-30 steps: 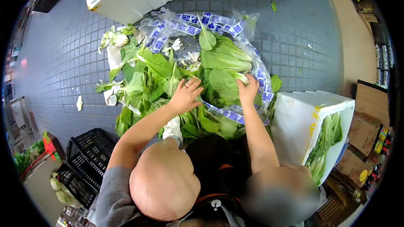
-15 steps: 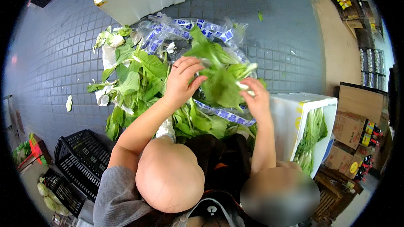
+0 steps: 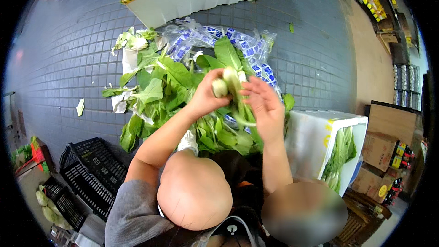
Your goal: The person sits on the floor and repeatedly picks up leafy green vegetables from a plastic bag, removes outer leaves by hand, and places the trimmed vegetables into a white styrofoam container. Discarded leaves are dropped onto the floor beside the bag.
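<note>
My left hand [image 3: 206, 93] is closed round a leafy green vegetable [image 3: 220, 88], its pale cut stem end sticking up between thumb and fingers. Beside it, my right hand [image 3: 265, 107] has its fingers stretched out and slightly apart, close to the pale stalks. A stalk [image 3: 238, 112] between the two hands is smeared by motion, so whether the right hand touches it is unclear. Under and around the hands lies a heap of loose green leaves [image 3: 176, 73]. Behind the heap is a crumpled clear plastic bag [image 3: 263, 66] with blue print.
A white foam box [image 3: 201, 0] stands at the far side. Another foam box [image 3: 304, 132] at the right holds leafy greens [image 3: 340, 155]. Black crates [image 3: 91, 174] sit at the lower left. Torn leaf scraps [image 3: 80, 107] lie on the grey tiled floor [image 3: 59, 59]. Cardboard boxes [image 3: 379, 142] are farther right.
The vegetable has turned so its stem end now points up in my left hand. My right hand has come inward and its fingers have spread. The view has shifted slightly.
</note>
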Tool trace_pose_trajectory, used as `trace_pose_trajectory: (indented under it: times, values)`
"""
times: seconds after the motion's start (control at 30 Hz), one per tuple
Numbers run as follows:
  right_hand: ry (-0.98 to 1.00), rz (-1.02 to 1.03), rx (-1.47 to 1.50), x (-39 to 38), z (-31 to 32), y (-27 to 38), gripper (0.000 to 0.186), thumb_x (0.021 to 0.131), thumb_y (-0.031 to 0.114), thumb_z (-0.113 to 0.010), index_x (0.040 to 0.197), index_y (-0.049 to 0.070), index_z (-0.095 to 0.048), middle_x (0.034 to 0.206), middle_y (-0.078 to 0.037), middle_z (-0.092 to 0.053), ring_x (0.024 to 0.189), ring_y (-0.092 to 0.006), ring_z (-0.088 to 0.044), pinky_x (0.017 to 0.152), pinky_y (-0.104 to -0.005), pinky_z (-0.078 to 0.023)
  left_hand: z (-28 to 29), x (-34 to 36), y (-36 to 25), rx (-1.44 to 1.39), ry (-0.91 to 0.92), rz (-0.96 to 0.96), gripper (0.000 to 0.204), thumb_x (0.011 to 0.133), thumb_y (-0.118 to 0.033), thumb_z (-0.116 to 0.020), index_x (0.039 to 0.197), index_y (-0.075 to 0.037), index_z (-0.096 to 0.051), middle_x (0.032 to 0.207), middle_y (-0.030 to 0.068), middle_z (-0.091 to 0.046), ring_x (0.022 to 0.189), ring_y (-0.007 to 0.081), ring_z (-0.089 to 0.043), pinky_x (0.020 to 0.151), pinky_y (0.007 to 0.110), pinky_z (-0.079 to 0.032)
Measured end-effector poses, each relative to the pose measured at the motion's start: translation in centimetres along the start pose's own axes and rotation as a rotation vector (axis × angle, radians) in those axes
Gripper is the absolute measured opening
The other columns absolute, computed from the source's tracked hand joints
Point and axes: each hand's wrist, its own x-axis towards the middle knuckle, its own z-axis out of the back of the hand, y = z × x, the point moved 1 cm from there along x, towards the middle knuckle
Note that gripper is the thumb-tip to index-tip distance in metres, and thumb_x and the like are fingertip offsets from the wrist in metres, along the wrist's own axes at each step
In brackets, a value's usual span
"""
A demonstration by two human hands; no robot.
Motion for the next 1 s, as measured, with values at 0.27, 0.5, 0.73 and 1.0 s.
trace_pose_trajectory:
  times: [0.27, 0.5, 0.73, 1.0]
  values:
    - [0.221, -0.166, -0.386, 1.7, -1.1, -4.1, 0.072, 0.071, 0.012, -0.069, 0.132, 0.001, -0.033, 0.117, -0.017, -0.054, 0.109, -0.0259, -0.051, 0.097, -0.0349, -0.036, 3.1, -0.8, 1.4, -0.557, 0.12, 0.22, 0.068, 0.071, -0.018, -0.063, 0.13, -0.003, -0.032, 0.12, 0.0144, -0.052, 0.112, 0.025, -0.05, 0.099, 0.037, -0.036]
    - [0.051, -0.406, 0.222, 3.7, 3.1, -9.2, 0.046, 0.076, -0.005, -0.047, 0.122, -0.001, -0.049, 0.108, -0.004, -0.06, 0.094, -0.0125, -0.056, 0.085, -0.0245, -0.042, 6.6, 0.2, 0.9, 0.326, -0.392, -0.339, 0.046, 0.067, -0.012, -0.057, 0.111, -0.004, -0.047, 0.107, 0.0154, -0.051, 0.102, 0.0289, -0.049, 0.089, 0.04, -0.038]
    - [-0.042, -0.294, 0.298, 2.4, 1.7, -10.1, 0.047, 0.077, -0.004, -0.047, 0.124, -0.002, -0.045, 0.115, -0.007, -0.056, 0.103, -0.0134, -0.052, 0.09, -0.0255, -0.038, 6.1, -1.1, -2.4, 0.351, -0.333, -0.027, 0.05, 0.067, -0.014, -0.058, 0.113, -0.001, -0.043, 0.102, 0.018, -0.054, 0.098, 0.0348, -0.05, 0.086, 0.039, -0.041]
    - [0.263, -0.251, -0.054, 1.5, 0.0, -9.6, 0.05, 0.078, 0.003, -0.058, 0.126, 0.0, -0.045, 0.119, -0.007, -0.053, 0.112, -0.0158, -0.048, 0.094, -0.029, -0.037, 1.6, -0.4, 0.8, -0.308, -0.105, 0.301, 0.057, 0.065, -0.013, -0.08, 0.113, 0.0, -0.052, 0.1, 0.0046, -0.059, 0.09, 0.0119, -0.055, 0.08, 0.027, -0.044]
